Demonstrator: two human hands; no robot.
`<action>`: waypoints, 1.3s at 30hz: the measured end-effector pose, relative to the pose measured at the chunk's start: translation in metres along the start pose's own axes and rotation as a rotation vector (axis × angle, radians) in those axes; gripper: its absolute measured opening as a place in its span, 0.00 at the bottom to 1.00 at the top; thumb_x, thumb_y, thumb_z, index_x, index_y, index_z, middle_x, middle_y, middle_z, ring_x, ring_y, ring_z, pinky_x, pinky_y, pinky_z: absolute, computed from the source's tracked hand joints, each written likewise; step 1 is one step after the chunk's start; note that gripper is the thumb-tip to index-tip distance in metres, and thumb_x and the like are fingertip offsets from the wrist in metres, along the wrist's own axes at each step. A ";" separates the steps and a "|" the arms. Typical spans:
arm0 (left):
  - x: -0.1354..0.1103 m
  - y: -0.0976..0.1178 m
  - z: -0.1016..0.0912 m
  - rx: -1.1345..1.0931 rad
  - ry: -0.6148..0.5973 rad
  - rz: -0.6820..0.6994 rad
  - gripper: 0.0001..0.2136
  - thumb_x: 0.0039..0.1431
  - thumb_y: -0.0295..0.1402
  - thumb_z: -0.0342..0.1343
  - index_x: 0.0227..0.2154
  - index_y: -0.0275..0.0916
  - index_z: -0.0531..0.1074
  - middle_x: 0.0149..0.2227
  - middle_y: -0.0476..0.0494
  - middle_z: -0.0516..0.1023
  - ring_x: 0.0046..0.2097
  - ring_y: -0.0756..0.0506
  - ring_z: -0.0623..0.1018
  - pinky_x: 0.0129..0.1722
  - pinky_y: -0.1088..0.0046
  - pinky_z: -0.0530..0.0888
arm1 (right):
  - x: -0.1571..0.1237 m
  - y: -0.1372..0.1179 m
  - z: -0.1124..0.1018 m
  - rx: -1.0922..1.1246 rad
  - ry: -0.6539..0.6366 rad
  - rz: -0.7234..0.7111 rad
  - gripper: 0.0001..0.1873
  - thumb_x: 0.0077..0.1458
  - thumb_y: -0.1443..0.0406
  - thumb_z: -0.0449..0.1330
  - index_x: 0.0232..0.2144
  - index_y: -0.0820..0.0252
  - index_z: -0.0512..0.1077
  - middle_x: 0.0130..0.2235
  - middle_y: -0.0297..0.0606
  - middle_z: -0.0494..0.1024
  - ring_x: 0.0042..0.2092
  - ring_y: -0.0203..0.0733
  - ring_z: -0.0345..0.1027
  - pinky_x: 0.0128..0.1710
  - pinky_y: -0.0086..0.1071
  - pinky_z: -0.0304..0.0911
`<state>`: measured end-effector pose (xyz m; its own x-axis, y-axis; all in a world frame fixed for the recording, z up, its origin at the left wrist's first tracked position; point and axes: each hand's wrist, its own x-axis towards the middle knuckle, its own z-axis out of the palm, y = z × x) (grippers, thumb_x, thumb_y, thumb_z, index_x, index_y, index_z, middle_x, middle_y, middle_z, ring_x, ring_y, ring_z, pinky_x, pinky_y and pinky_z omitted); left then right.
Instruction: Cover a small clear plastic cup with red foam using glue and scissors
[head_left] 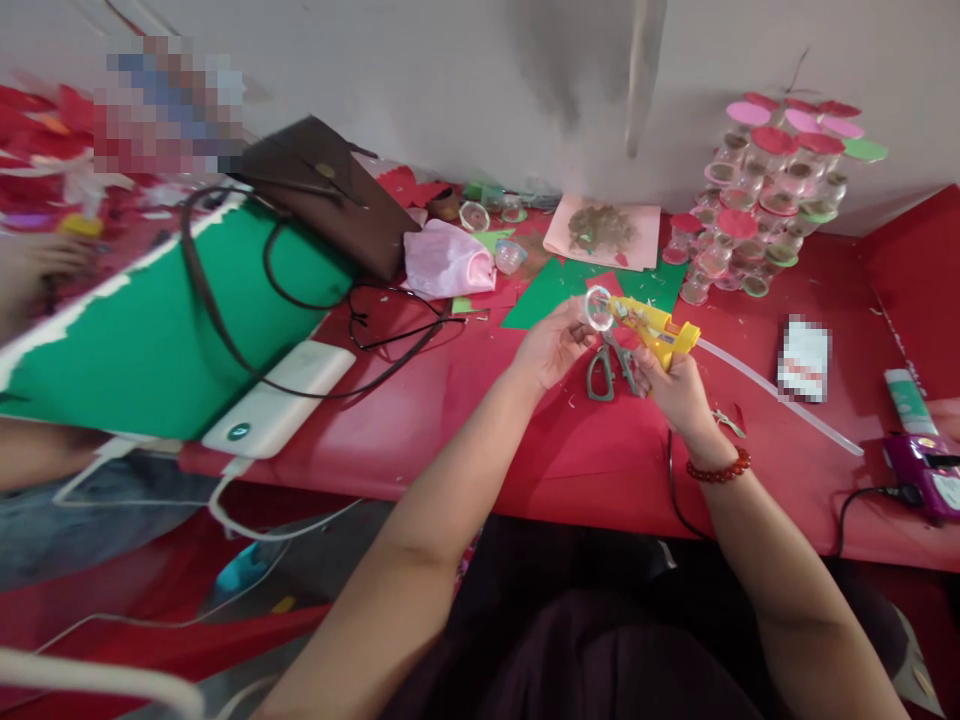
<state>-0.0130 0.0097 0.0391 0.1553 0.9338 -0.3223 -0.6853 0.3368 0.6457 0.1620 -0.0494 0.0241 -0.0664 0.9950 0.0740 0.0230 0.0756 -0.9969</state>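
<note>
Between the fingers of my left hand (553, 345) is a small clear plastic cup (598, 309), its round rim turned toward me. My right hand (675, 385) is wrapped round the handle of a yellow hot glue gun (660, 325). The gun's nozzle points left and meets the rim of the cup; whether it touches cannot be told. A long translucent glue stick (787, 395) trails from the back of the gun. Grey-handled scissors (602, 370) lie on red paper just under both hands.
Stacked clear cups with coloured discs (765, 200) stand at the back right. A pink sheet with brown scraps (600, 232), a brown bag (315, 190), eyeglasses (390, 325), a white power bank (281, 400) and a purple device (926, 475) surround the work area. Another person's hand (49, 265) is at far left.
</note>
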 end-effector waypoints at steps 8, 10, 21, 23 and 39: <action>-0.002 -0.002 -0.001 0.054 -0.061 -0.029 0.08 0.57 0.22 0.60 0.39 0.36 0.75 0.31 0.45 0.81 0.29 0.51 0.77 0.30 0.78 0.71 | 0.000 -0.004 0.001 -0.010 -0.008 0.009 0.30 0.53 0.37 0.63 0.24 0.52 0.62 0.18 0.24 0.61 0.20 0.31 0.55 0.22 0.31 0.53; -0.001 -0.002 -0.001 0.058 -0.058 -0.023 0.08 0.57 0.23 0.62 0.39 0.36 0.75 0.31 0.45 0.81 0.29 0.51 0.77 0.29 0.78 0.71 | 0.000 -0.004 0.001 -0.010 -0.007 0.012 0.30 0.53 0.37 0.63 0.24 0.52 0.62 0.18 0.24 0.61 0.20 0.31 0.55 0.21 0.31 0.53; -0.002 0.002 0.001 0.021 0.032 -0.013 0.08 0.58 0.19 0.58 0.32 0.39 0.70 0.24 0.52 0.72 0.24 0.53 0.71 0.25 0.78 0.64 | -0.001 -0.002 0.003 -0.036 -0.002 0.021 0.33 0.47 0.33 0.64 0.25 0.55 0.67 0.16 0.24 0.62 0.19 0.30 0.55 0.20 0.30 0.53; -0.002 0.002 0.000 0.017 0.031 -0.014 0.07 0.58 0.21 0.60 0.33 0.39 0.71 0.24 0.52 0.71 0.24 0.53 0.70 0.24 0.78 0.63 | -0.002 -0.002 0.003 -0.051 -0.007 0.025 0.34 0.47 0.32 0.64 0.26 0.55 0.67 0.16 0.24 0.62 0.18 0.30 0.55 0.20 0.30 0.53; -0.005 0.009 0.001 0.014 0.074 0.038 0.11 0.51 0.17 0.56 0.32 0.40 0.66 0.24 0.55 0.68 0.25 0.53 0.71 0.26 0.78 0.61 | -0.002 0.002 0.004 -0.072 0.002 0.064 0.33 0.46 0.34 0.66 0.24 0.56 0.67 0.16 0.24 0.62 0.18 0.29 0.55 0.19 0.29 0.52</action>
<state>-0.0190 0.0080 0.0472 0.0756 0.9347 -0.3473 -0.6799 0.3031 0.6678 0.1583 -0.0516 0.0220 -0.0603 0.9981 0.0099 0.0985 0.0158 -0.9950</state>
